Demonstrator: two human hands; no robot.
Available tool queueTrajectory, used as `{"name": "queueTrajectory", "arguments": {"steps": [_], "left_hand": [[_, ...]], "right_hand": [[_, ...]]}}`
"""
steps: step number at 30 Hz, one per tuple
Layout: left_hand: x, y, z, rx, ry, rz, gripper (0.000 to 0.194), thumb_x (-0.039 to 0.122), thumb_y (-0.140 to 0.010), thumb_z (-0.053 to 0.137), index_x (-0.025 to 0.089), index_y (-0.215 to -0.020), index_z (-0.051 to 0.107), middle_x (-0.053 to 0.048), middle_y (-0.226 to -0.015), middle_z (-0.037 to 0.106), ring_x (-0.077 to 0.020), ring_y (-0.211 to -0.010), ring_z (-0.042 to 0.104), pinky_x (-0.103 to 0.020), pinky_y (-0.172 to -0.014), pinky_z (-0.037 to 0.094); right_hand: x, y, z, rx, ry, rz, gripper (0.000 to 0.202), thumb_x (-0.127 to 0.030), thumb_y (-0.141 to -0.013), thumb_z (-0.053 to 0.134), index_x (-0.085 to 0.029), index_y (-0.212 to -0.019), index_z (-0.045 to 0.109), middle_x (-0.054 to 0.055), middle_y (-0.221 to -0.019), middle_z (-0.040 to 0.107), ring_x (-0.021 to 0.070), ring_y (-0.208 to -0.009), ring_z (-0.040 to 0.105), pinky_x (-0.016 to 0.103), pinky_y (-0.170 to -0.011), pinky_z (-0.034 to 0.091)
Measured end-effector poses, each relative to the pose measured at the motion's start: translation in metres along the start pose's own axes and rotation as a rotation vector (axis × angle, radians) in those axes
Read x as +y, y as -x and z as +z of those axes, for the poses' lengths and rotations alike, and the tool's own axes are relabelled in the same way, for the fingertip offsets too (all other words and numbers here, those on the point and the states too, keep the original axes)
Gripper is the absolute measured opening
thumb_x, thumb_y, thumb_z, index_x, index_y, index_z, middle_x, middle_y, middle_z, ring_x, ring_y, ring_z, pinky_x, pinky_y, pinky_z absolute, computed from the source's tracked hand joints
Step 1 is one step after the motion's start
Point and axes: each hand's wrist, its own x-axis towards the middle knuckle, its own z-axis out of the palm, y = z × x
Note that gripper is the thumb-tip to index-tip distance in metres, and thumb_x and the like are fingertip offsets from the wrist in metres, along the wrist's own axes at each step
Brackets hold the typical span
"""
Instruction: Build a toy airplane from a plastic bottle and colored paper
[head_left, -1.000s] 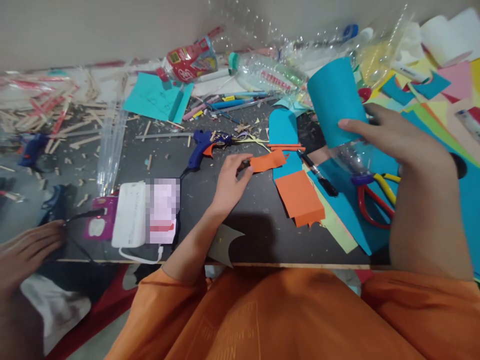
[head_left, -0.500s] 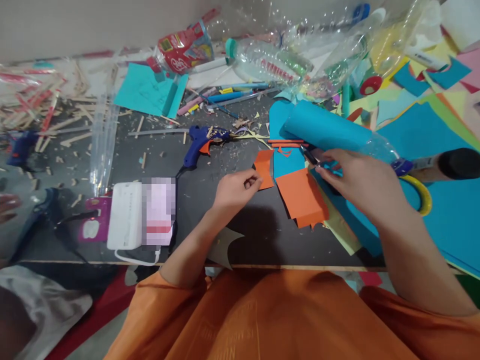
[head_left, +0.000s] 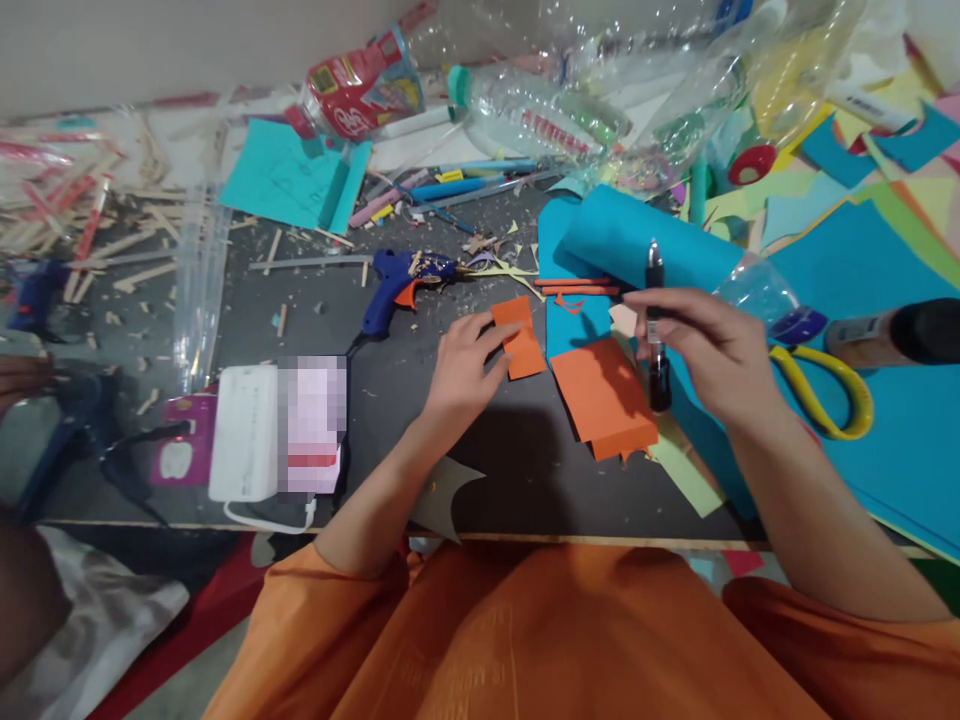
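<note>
My right hand (head_left: 709, 345) is closed on a black pen (head_left: 657, 375), gripping it around the middle with its silver tip pointing away from me. Flat on the dark table, my left hand (head_left: 469, 365) has its fingers apart, the index finger and thumb reaching onto a small orange paper piece (head_left: 527, 345). Between the hands lie larger orange paper sheets (head_left: 604, 390). Thin orange strips (head_left: 574, 288) rest on blue paper above them. A blue paper-covered cylinder (head_left: 652, 240) lies beyond my right hand.
Yellow-handled scissors (head_left: 862, 405) and a black-capped bottle (head_left: 870, 335) lie at right on blue sheets. A blue glue gun (head_left: 394, 290) sits left of centre. Plastic bottles (head_left: 540, 115) crowd the back. A white power bank (head_left: 246, 430) is near the front edge; another person's hand (head_left: 22, 380) is far left.
My right hand has picked up the black pen from beside the blue cylinder and turned it tip-away. My left hand's fingers have spread from a curl onto the small orange piece.
</note>
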Motion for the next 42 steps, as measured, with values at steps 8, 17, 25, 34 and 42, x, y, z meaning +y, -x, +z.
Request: {"name": "queueTrajectory", "arguments": {"steps": [8,17,25,34,42], "left_hand": [[0.006,0.002,0.004,0.037,0.478,-0.009,0.023,0.022,-0.078,0.058,0.021,-0.099,0.067,-0.005,-0.103,0.065,-0.0136,-0.078,0.059,-0.027,-0.072,0.049],[0.009,0.005,0.016,-0.092,0.249,0.087,0.054,0.013,-0.076,0.058,0.025,-0.129,0.053,-0.006,-0.125,0.062,-0.0209,-0.107,0.059,-0.033,-0.091,0.047],[0.013,0.003,0.007,-0.171,0.102,0.057,0.061,0.021,-0.076,0.064,0.026,-0.134,0.046,-0.006,-0.135,0.056,-0.0271,-0.122,0.049,-0.04,-0.101,0.038],[0.01,0.004,0.009,-0.148,0.028,0.083,0.055,0.032,-0.08,0.064,0.022,-0.132,0.048,-0.01,-0.134,0.054,-0.03,-0.124,0.046,-0.04,-0.101,0.037],[0.01,0.005,0.01,-0.126,0.037,0.103,0.053,0.04,-0.083,0.061,0.023,-0.132,0.048,-0.01,-0.133,0.055,-0.029,-0.123,0.047,-0.039,-0.1,0.037]], "right_hand": [[-0.009,-0.006,0.02,0.017,-0.603,0.286,0.026,-0.037,-0.072,0.071,-0.027,-0.085,0.051,-0.003,-0.072,0.073,0.0168,-0.058,0.067,0.03,-0.056,0.052],[0.002,-0.005,0.058,-0.018,-0.577,0.231,0.042,-0.062,-0.084,0.049,-0.022,-0.082,0.063,0.001,-0.065,0.064,0.0142,-0.051,0.059,0.031,-0.052,0.049],[0.007,-0.005,0.062,-0.046,-0.203,0.19,0.008,-0.028,-0.073,0.062,-0.021,-0.071,0.057,0.001,-0.07,0.061,0.0156,-0.066,0.058,0.03,-0.061,0.045],[0.006,0.004,0.06,-0.195,-0.077,0.176,0.013,-0.025,-0.08,0.058,-0.021,-0.068,0.058,-0.001,-0.068,0.062,0.0145,-0.063,0.056,0.027,-0.056,0.039],[0.007,0.004,0.063,-0.227,-0.067,0.141,0.015,-0.025,-0.083,0.057,-0.021,-0.069,0.061,0.0,-0.071,0.064,0.0152,-0.066,0.06,0.028,-0.06,0.041]]}}
